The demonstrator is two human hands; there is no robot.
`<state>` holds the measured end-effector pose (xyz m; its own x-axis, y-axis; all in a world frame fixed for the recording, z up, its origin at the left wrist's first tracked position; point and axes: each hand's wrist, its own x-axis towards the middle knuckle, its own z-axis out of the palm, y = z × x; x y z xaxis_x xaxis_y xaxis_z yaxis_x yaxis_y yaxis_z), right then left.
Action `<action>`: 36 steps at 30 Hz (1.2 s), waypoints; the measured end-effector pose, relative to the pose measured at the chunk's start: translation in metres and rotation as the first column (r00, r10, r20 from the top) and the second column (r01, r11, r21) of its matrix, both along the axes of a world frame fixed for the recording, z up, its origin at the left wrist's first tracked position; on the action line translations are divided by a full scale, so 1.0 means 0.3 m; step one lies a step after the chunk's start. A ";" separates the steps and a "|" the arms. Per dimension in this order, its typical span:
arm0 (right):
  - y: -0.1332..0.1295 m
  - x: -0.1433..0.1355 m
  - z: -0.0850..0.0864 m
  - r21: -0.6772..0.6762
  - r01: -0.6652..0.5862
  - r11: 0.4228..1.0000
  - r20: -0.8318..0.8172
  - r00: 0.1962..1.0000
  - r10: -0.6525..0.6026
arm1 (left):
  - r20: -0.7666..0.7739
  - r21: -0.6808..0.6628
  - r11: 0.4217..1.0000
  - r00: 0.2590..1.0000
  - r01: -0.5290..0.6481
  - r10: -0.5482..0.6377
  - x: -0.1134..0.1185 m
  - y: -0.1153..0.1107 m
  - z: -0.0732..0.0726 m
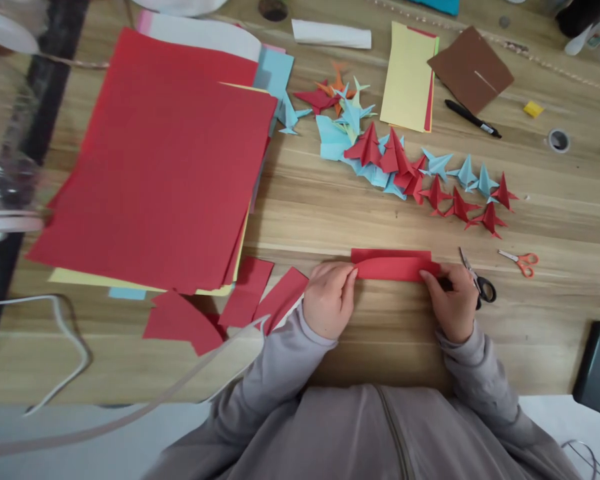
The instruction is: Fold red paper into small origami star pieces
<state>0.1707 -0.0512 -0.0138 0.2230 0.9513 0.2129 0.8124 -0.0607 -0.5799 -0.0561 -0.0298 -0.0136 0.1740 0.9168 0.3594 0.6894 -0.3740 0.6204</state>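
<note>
A small red paper (393, 268), with one long edge folded over, lies on the wooden table near its front. My left hand (330, 298) pinches its left end between thumb and fingers. At the right end, my right hand (451, 300) pinches the folded layer. Black-handled scissors (487, 289) lie against the right hand's far side, partly hidden by it. Beyond the paper, folded red paper shapes (461, 206) and blue ones (465, 173) stretch in a row. Red paper pieces (247, 291) lie left of my left hand.
A large stack of red sheets (165, 167) covers the left. Small orange scissors (525, 261) lie at the right, a black case (597, 367) at the right front edge. Yellow slips (409, 77), a brown square (473, 70) and a pen (473, 119) are at the back. A white cable (63, 320) crosses the left front.
</note>
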 end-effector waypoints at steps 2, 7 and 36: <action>0.008 -0.011 -0.006 -0.003 0.068 0.998 0.006 0.998 -0.068 | -0.010 -0.007 0.997 0.997 -0.072 0.072 0.015 0.004 -0.003; 0.018 -0.024 -0.004 -0.023 0.096 0.995 0.024 0.995 -0.096 | 0.009 -0.001 0.982 0.982 -0.191 0.191 0.035 -0.011 0.016; -0.005 -0.051 0.023 0.000 0.010 1.000 0.236 0.972 -0.010 | -0.378 -0.137 0.943 0.864 0.303 -0.333 0.084 -0.114 0.003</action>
